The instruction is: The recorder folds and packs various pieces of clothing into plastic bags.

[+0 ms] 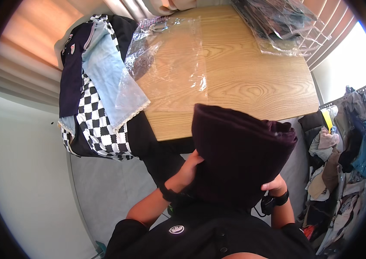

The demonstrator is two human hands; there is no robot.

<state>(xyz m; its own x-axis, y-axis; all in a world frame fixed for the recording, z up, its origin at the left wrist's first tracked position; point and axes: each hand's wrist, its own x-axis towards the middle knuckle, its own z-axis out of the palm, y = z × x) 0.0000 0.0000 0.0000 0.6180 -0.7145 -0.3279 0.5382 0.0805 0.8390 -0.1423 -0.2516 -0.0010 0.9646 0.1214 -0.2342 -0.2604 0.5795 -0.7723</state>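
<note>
A thick folded dark maroon garment (241,155) is held up in front of my chest, close to the near edge of the table; its exact kind does not show. My left hand (190,167) grips its left side, the fingers passing behind the cloth. On the lower right side my right hand (275,187) holds it, with the thumb pressed on the front and the other fingers hidden. Beyond the garment, a clear plastic bag (170,64) lies flat on the wooden table (252,82).
Clothes hang over the table's left end: light blue denim (105,73), a black-and-white checked piece (94,116) and a dark navy one (70,86). Plastic-wrapped garments (282,26) sit at the far right corner. A rack of hanging items (334,151) stands at the right.
</note>
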